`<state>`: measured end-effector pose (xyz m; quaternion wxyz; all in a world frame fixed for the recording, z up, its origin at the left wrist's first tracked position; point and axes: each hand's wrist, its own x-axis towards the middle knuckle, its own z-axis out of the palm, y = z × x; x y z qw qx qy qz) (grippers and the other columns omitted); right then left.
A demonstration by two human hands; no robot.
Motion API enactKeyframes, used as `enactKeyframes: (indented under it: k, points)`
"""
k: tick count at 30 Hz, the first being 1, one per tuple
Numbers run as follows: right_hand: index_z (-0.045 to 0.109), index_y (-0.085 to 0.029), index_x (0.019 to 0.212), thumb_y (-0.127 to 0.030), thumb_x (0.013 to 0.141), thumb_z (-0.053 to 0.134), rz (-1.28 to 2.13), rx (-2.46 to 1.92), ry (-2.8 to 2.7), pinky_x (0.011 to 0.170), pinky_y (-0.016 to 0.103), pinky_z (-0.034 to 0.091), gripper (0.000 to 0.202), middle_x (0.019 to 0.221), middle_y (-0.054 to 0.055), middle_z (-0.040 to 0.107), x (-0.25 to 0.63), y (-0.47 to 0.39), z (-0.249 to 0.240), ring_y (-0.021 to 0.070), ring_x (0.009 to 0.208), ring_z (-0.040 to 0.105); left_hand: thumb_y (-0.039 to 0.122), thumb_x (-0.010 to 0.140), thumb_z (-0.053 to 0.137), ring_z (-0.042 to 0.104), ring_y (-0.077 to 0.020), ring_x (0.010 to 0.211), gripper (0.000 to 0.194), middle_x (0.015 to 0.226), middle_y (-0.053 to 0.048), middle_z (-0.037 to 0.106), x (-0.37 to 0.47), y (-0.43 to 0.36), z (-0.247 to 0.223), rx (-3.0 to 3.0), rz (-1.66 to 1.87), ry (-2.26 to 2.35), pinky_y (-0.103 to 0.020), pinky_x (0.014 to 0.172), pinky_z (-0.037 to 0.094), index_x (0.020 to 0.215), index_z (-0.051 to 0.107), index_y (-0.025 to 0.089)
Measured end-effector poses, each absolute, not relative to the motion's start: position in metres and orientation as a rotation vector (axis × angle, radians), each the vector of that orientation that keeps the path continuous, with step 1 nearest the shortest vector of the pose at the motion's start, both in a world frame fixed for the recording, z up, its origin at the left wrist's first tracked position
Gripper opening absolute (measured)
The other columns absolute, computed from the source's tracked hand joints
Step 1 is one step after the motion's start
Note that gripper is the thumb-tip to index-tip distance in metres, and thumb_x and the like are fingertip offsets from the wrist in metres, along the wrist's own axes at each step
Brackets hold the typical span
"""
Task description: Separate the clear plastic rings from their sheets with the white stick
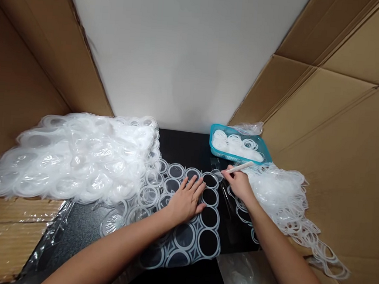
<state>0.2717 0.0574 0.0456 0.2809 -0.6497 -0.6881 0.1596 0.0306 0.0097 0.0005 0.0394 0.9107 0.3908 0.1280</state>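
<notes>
A clear plastic sheet (198,225) printed with white rings lies over the black table surface. My left hand (186,198) rests flat on it, fingers spread, holding nothing. At the sheet's upper right corner, my right hand (237,183) grips a white pen-like tool (244,166) between thumb and fingers. A small clear disc (217,175) is at the tool's lower end, beside the corner ring; whether it is attached to the tool cannot be made out. Along the sheet's right column, several rings show black inside.
A large pile of ringed plastic sheets (86,156) lies at left. Behind my right hand stands a blue basket (265,153) holding white rings. Ringed scraps (271,188) are heaped at right. Cardboard walls (346,150) flank both sides; a plastic bag (241,279) lies at the front.
</notes>
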Motion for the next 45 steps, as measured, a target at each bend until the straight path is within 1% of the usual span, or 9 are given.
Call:
enactKeyframes:
  k: [4, 7, 12, 14, 17, 20, 22, 30, 45]
  points:
    - [0.051, -0.022, 0.071, -0.045, 0.087, 0.041, 0.005, -1.972, -1.672, 0.064, 0.033, 0.039, 0.03, 0.065, 0.009, 0.061, 0.305, 0.057, 0.052, 0.0242, 0.063, 0.058, 0.053, 0.097, 0.05, 0.028, -0.0363, 0.147, 0.055, 0.16, -0.007, 0.034, 0.028, 0.009, -0.001, 2.794, 0.38, 1.197, -0.055, 0.118, 0.027, 0.143, 0.049, 0.024]
    - [0.054, -0.021, 0.071, -0.043, 0.082, 0.047, -0.003, -2.1, -1.604, 0.068, 0.037, 0.043, 0.026, 0.066, 0.011, 0.063, 0.33, 0.062, 0.061, 0.0266, 0.064, 0.06, 0.052, 0.096, 0.053, 0.028, -0.037, 0.147, 0.055, 0.16, -0.007, 0.034, 0.032, 0.012, -0.001, 2.779, 0.365, 1.196, -0.056, 0.117, 0.028, 0.144, 0.049, 0.024]
    - [0.051, -0.022, 0.067, -0.046, 0.079, 0.051, -0.182, -1.845, -1.614, 0.081, 0.044, 0.047, 0.027, 0.089, 0.016, 0.066, 0.324, 0.067, 0.076, 0.032, 0.087, 0.062, 0.053, 0.097, 0.05, 0.03, -0.0364, 0.146, 0.056, 0.159, -0.007, 0.035, 0.054, 0.024, 0.005, 2.75, 0.321, 1.213, -0.056, 0.117, 0.029, 0.144, 0.048, 0.023]
    - [0.049, -0.023, 0.066, -0.047, 0.08, 0.053, -0.039, -1.737, -1.604, 0.078, 0.043, 0.049, 0.028, 0.084, 0.012, 0.065, 0.305, 0.069, 0.08, 0.0296, 0.084, 0.062, 0.054, 0.098, 0.049, 0.032, -0.0352, 0.146, 0.057, 0.157, -0.008, 0.038, 0.057, 0.03, 0.012, 2.764, 0.353, 1.21, -0.055, 0.117, 0.028, 0.145, 0.047, 0.023]
    - [0.054, -0.022, 0.075, -0.05, 0.079, 0.061, 0.574, -1.559, -1.529, 0.07, 0.037, 0.053, 0.028, 0.074, 0.006, 0.065, 0.27, 0.071, 0.077, 0.024, 0.073, 0.065, 0.051, 0.096, 0.054, 0.036, -0.0328, 0.144, 0.058, 0.153, -0.014, 0.043, 0.046, 0.037, 0.023, 2.789, 0.434, 1.239, -0.051, 0.118, 0.029, 0.141, 0.049, 0.016]
    - [0.056, -0.022, 0.079, -0.051, 0.074, 0.07, 1.096, -1.383, -1.501, 0.073, 0.036, 0.054, 0.033, 0.079, 0.005, 0.069, 0.237, 0.076, 0.061, 0.023, 0.076, 0.069, 0.039, 0.093, 0.062, 0.044, -0.0325, 0.139, 0.046, 0.144, -0.019, 0.052, 0.024, 0.04, 0.026, 2.776, 0.38, 1.273, -0.045, 0.115, 0.035, 0.128, 0.058, 0.008]
    - [0.055, -0.022, 0.077, -0.051, 0.073, 0.072, 1.25, -1.337, -1.556, 0.075, 0.035, 0.054, 0.034, 0.078, 0.004, 0.069, 0.223, 0.082, 0.049, 0.0225, 0.077, 0.069, 0.035, 0.093, 0.063, 0.046, -0.033, 0.138, 0.045, 0.144, -0.019, 0.053, 0.012, 0.039, 0.021, 2.753, 0.336, 1.259, -0.045, 0.114, 0.037, 0.128, 0.057, 0.008]
    - [0.066, -0.016, 0.081, -0.04, 0.072, 0.071, 1.182, -1.407, -1.85, 0.066, 0.028, 0.047, 0.026, 0.075, 0.002, 0.067, 0.214, 0.099, 0.026, 0.0176, 0.071, 0.061, 0.038, 0.096, 0.057, 0.034, -0.0306, 0.146, 0.051, 0.154, -0.013, 0.041, 0.0, 0.03, -0.003, 2.697, 0.463, 1.255, -0.049, 0.118, 0.032, 0.141, 0.049, 0.015]
    - [0.067, -0.016, 0.087, -0.038, 0.076, 0.068, 1.172, -1.444, -1.894, 0.068, 0.029, 0.047, 0.024, 0.079, 0.003, 0.068, 0.217, 0.099, 0.026, 0.0186, 0.074, 0.062, 0.04, 0.097, 0.055, 0.032, -0.0296, 0.147, 0.052, 0.157, -0.01, 0.038, 0.0, 0.028, 0.0, 2.714, 0.436, 1.272, -0.046, 0.12, 0.029, 0.143, 0.048, 0.015]
